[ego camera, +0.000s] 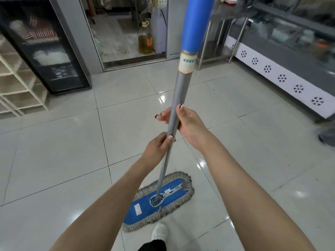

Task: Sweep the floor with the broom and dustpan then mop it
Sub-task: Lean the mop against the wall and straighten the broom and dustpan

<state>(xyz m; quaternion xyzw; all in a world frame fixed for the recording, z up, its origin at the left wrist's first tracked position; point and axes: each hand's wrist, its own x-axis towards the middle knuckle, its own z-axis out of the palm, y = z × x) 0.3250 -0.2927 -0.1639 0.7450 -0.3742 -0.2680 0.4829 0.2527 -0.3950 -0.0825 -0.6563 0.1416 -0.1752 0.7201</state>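
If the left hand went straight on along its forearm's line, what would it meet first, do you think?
Most likely the right hand, which grips the pole just above the left hand; depth is hard to judge.

Mop head (159,200) flat on floor (54,160), ctr-bottom, just ahead of shoe (159,231). Mop handle (174,113) runs up from the head's middle toward cam. L hand (157,149) grips handle lower down, R hand (183,120) grips just above it. Cabinet (45,51) back-left, shelf rack (16,84) at its left by frame edge. Oil bottle (145,40) stands past door sill, ctr-back, left of handle. Table legs (204,42) back, right of handle. Counter (290,69) along right side.
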